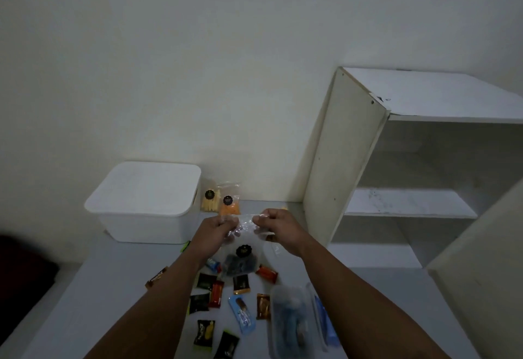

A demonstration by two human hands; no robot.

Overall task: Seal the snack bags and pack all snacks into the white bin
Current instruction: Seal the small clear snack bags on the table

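Above the counter (119, 288), left hand (218, 230) and right hand (273, 225) each pinch the top edge of a clear snack bag (240, 256), held taut, apparently for sealing. The white bin (144, 203) stands lidded nearby; wrapped snacks (240, 313) lie scattered below.

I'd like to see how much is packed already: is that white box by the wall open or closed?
Closed. The white bin has its lid sitting flat on top, covering the opening, so its contents cannot be seen.

Dim, flat indoor light, grainy picture.
Wide-angle bending tilts the shelf (396, 160) at the right; the lower left corner is dark and blurred.
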